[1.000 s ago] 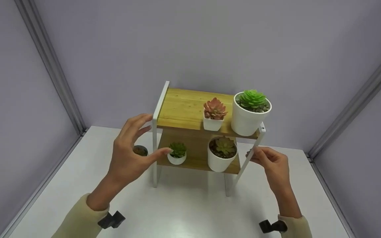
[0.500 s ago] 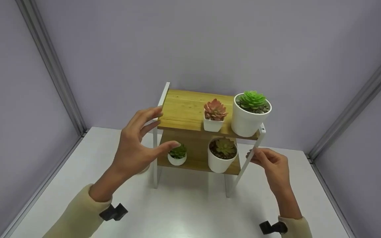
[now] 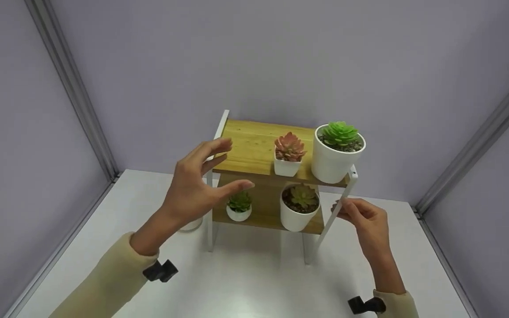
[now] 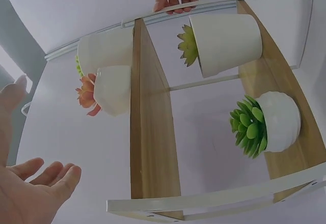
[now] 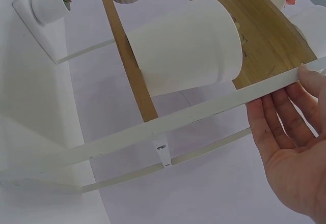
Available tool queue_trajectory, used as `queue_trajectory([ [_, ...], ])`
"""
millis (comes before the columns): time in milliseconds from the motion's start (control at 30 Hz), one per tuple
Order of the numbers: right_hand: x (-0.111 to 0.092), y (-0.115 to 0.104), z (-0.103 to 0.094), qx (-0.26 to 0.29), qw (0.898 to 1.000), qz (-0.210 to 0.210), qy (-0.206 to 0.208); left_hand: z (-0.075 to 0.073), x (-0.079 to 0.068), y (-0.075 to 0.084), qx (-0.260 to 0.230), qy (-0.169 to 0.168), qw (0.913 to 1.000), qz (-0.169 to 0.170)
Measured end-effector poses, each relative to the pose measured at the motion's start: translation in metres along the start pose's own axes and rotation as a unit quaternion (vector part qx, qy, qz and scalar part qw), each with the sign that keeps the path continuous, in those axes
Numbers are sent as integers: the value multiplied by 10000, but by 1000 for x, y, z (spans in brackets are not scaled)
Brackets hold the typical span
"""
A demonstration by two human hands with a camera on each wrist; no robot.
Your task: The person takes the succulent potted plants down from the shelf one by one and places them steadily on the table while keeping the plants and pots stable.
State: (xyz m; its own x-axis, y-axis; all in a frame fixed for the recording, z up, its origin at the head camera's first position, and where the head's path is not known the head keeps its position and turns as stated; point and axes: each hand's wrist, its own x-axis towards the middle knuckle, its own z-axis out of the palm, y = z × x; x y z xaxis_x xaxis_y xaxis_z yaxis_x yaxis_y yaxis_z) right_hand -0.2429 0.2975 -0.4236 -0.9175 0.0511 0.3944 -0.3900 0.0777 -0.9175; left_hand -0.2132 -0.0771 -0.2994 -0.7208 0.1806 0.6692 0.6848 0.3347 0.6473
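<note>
From afar, my right grip (image 3: pixel 367 225) pinches the flat white leg (image 5: pixel 204 110) of the two-tier wooden stand (image 3: pixel 250 145), likely steadying it; my left grip (image 3: pixel 195 190) (empty, fingers spread) hovers at left.

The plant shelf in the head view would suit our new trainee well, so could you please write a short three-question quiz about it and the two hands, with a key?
1. What does the right hand grip?
2. True or false: the left hand is holding a pot.
3. Fill in the blank: the reddish plant stands on the ____ board of the shelf.

Key:
1. The white side frame of the shelf.
2. False; it holds nothing.
3. Upper.
</note>
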Motion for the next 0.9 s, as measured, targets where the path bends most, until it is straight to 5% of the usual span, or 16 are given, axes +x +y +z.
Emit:
queue_trajectory([
  [267,1,1,-2,354,9989,-120,-267,6,13,5,96,-541,9972,-508],
  [600,0,2,-4,245,9990,-189,-320,11,25,10,221,-1145,9796,-1639],
  [900,1,1,-2,104,9999,-28,-38,17,38,11,380,-1398,9718,-1863],
])
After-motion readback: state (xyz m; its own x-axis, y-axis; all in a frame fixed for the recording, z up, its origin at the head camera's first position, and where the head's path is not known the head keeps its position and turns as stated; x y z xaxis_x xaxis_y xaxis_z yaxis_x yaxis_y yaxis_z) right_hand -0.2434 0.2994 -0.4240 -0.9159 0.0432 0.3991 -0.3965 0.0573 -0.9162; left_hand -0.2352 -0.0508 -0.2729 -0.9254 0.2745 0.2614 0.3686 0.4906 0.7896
